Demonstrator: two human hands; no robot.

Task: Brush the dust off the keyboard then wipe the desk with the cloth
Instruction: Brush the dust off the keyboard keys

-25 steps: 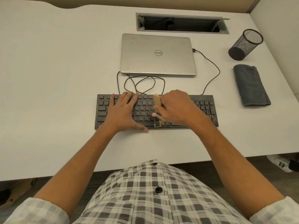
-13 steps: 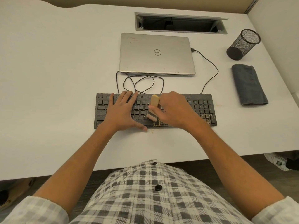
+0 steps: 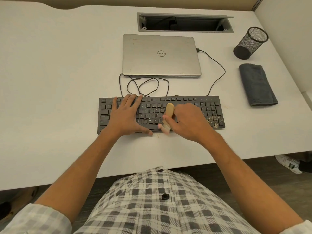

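White desk (image 3: pixel 50 81): left hand (image 3: pixel 125 115) flat, steadying black keyboard (image 3: pixel 209 100); right hand (image 3: pixel 189 122) clasps wooden-handled brush (image 3: pixel 169 110). Sweep toward gritty right-corner keys (image 3: pixel 215 121) with light strokes.

The black keyboard (image 3: pixel 185 105) lay flat before me, crumbs on its right corner. I held the wooden brush (image 3: pixel 169 110) tilted. The grey cloth (image 3: pixel 257 84) lay folded at right.

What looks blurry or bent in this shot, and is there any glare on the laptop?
In the head view, the brush is motion-blurred at its bristle end, while the right hand holding it and the left hand flat on the keyboard stay fairly sharp; the wide-angle lens bows the desk edges; the closed laptop shows soft, even light, no harsh glare.
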